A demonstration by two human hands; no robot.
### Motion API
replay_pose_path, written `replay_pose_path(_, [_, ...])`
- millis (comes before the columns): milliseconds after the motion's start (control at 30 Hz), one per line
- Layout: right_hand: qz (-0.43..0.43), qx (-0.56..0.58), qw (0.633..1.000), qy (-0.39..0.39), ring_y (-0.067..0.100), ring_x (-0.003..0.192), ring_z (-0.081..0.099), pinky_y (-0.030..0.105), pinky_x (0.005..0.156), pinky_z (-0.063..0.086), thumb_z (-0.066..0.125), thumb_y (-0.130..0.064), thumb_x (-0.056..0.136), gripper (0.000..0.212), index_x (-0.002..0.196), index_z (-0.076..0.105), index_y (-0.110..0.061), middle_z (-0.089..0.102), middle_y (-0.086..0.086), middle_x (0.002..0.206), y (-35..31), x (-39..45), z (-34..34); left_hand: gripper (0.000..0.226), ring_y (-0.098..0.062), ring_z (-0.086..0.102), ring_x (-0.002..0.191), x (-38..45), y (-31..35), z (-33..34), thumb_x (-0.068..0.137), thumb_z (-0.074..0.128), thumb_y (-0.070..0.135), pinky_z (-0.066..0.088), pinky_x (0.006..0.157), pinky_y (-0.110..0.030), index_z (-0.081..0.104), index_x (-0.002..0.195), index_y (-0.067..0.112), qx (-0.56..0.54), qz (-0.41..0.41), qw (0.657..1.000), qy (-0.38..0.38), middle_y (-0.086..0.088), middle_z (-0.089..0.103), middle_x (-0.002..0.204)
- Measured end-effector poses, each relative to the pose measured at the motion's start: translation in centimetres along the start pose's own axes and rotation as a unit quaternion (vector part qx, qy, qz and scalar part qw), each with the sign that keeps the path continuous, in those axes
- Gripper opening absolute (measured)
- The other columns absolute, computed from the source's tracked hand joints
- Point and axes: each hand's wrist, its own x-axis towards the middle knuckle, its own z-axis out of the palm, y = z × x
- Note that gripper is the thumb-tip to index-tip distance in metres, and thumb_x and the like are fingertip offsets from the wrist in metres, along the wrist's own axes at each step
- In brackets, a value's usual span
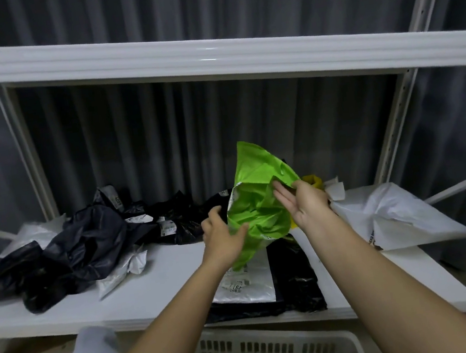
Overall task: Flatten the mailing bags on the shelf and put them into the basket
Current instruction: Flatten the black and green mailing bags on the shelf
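A crumpled bright green mailing bag (259, 199) is held up above the white shelf (158, 290). My right hand (305, 201) pinches its upper right edge between thumb and fingers. My left hand (222, 235) grips its lower left edge, thumb on the front. Under the green bag, flat on the shelf, lie a silver-white bag (248, 286) on top of a black bag (299, 281). A white slotted basket (270, 352) stands below the shelf's front edge, with something green inside it.
A heap of crumpled black bags (85, 246) and a few silver ones fills the shelf's left and back. A large white bag (398, 215) lies at the right, a yellow one (314, 183) behind my right hand. A shelf beam (207, 53) crosses overhead.
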Motion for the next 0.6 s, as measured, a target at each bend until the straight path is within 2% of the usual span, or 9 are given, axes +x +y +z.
replay_pose_path(133, [0.027, 0.018, 0.999, -0.041, 0.028, 0.073, 0.069, 0.039, 0.073, 0.057, 0.045, 0.005, 0.095, 0.003, 0.095, 0.046, 0.001, 0.055, 0.025, 0.118, -0.2, -1.3, 0.3, 0.005, -0.018, 0.054, 0.086, 1.0, -0.9, -0.2, 0.095, 0.055, 0.018, 0.039, 0.072, -0.025, 0.052, 0.098, 0.014, -0.058, 0.011, 0.997, 0.055, -0.007, 0.059, 0.102])
replay_pose_path(233, [-0.041, -0.088, 0.994, -0.051, 0.025, 0.070, 0.069, 0.038, 0.070, 0.059, 0.055, -0.011, 0.095, 0.016, 0.106, 0.046, -0.004, 0.063, 0.022, 0.109, -0.1, -1.6, -0.2, 0.013, -0.018, 0.056, 0.078, 1.7, -0.7, -0.9, 0.093, 0.058, 0.019, 0.042, 0.068, -0.029, 0.053, 0.081, 0.018, -0.077, 0.027, 0.992, 0.094, -0.005, 0.060, 0.088])
replay_pose_path(300, [-0.169, -0.249, 0.953, -0.042, 0.021, 0.075, 0.065, 0.041, 0.077, 0.056, 0.061, -0.032, 0.092, 0.035, 0.117, 0.041, -0.017, 0.063, 0.009, 0.099, -0.1, -2.0, -0.8, 0.019, -0.019, 0.059, 0.077, 2.1, -0.2, -1.5, 0.091, 0.059, 0.021, 0.047, 0.071, -0.034, 0.052, 0.074, 0.025, -0.043, 0.047, 0.992, 0.111, -0.005, 0.062, 0.088])
replay_pose_path(333, [-0.273, -0.373, 0.886, -0.041, 0.019, 0.084, 0.060, 0.040, 0.082, 0.051, 0.062, -0.039, 0.089, 0.042, 0.121, 0.042, -0.022, 0.059, 0.002, 0.101, 0.0, -1.9, -1.2, 0.019, -0.019, 0.059, 0.078, 2.3, 0.1, -1.9, 0.091, 0.059, 0.022, 0.048, 0.071, -0.035, 0.052, 0.073, 0.026, -0.023, 0.057, 0.991, 0.115, -0.004, 0.062, 0.088])
replay_pose_path(367, [-0.390, -0.498, 0.773, -0.041, 0.019, 0.093, 0.053, 0.038, 0.085, 0.047, 0.064, -0.042, 0.086, 0.047, 0.125, 0.045, -0.024, 0.054, -0.001, 0.106, 0.3, -2.0, -1.9, 0.017, -0.018, 0.059, 0.077, 2.3, 0.2, -2.0, 0.090, 0.059, 0.024, 0.048, 0.071, -0.035, 0.053, 0.074, 0.025, -0.003, 0.063, 0.991, 0.115, -0.003, 0.061, 0.087])
replay_pose_path(433, [-0.581, -0.644, 0.493, -0.073, 0.023, 0.103, 0.043, 0.039, 0.087, 0.041, 0.071, -0.038, 0.076, 0.052, 0.124, 0.055, -0.024, 0.052, 0.003, 0.120, 1.0, -1.7, -2.6, 0.014, -0.017, 0.058, 0.076, 2.4, 0.8, -2.5, 0.091, 0.058, 0.026, 0.046, 0.069, -0.034, 0.056, 0.078, 0.021, 0.041, 0.082, 0.989, 0.115, 0.000, 0.059, 0.088])
replay_pose_path(467, [-0.618, -0.677, 0.387, -0.099, 0.026, 0.108, 0.041, 0.042, 0.090, 0.038, 0.075, -0.036, 0.068, 0.053, 0.117, 0.061, -0.024, 0.054, 0.005, 0.124, 1.5, -1.6, -2.6, 0.014, -0.018, 0.057, 0.076, 2.4, 1.0, -2.7, 0.092, 0.058, 0.027, 0.046, 0.069, -0.034, 0.057, 0.080, 0.019, 0.063, 0.093, 0.987, 0.115, 0.001, 0.057, 0.088])
replay_pose_path(533, [-0.626, -0.720, 0.265, -0.138, 0.029, 0.116, 0.040, 0.048, 0.097, 0.029, 0.079, -0.031, 0.053, 0.046, 0.097, 0.070, -0.023, 0.060, 0.006, 0.122, 2.7, -1.1, -2.9, 0.015, -0.018, 0.057, 0.078, 2.3, 1.2, -2.9, 0.092, 0.057, 0.029, 0.045, 0.067, -0.033, 0.058, 0.084, 0.017, 0.102, 0.111, 0.981, 0.118, 0.002, 0.056, 0.090])
replay_pose_path(600, [-0.604, -0.759, 0.199, -0.142, 0.030, 0.117, 0.045, 0.052, 0.103, 0.024, 0.083, -0.027, 0.049, 0.032, 0.079, 0.072, -0.022, 0.065, 0.005, 0.114, 3.6, -0.4, -3.2, 0.015, -0.018, 0.057, 0.080, 2.1, 1.2, -3.0, 0.093, 0.057, 0.030, 0.041, 0.064, -0.031, 0.060, 0.087, 0.017, 0.132, 0.121, 0.976, 0.122, 0.004, 0.054, 0.091])
